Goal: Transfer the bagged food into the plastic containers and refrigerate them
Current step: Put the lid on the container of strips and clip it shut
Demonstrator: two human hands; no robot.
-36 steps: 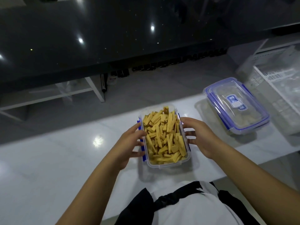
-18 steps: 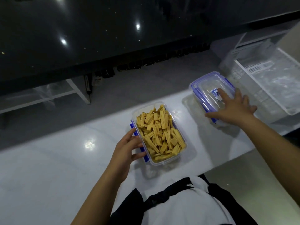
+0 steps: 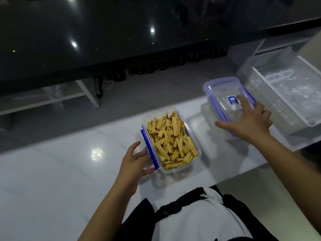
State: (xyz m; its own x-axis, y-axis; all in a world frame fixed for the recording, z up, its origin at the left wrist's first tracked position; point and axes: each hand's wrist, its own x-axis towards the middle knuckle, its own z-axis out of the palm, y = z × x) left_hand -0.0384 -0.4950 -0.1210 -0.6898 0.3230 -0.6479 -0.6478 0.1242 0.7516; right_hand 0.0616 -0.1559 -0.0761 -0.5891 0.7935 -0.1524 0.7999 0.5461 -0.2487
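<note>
Two hands are engaged: the open container (image 3: 171, 140) at centre is best steadied by the spread left hand (image 3: 134, 161) while the lid (image 3: 225, 100), gripped by the right hand (image 3: 250, 121), is lifted level.

Yellow ridged food sticks (image 3: 172, 140), clear blue-clipped container (image 3: 150, 146), blue-rimmed lid (image 3: 220, 94), white counter (image 3: 52, 164)
</note>
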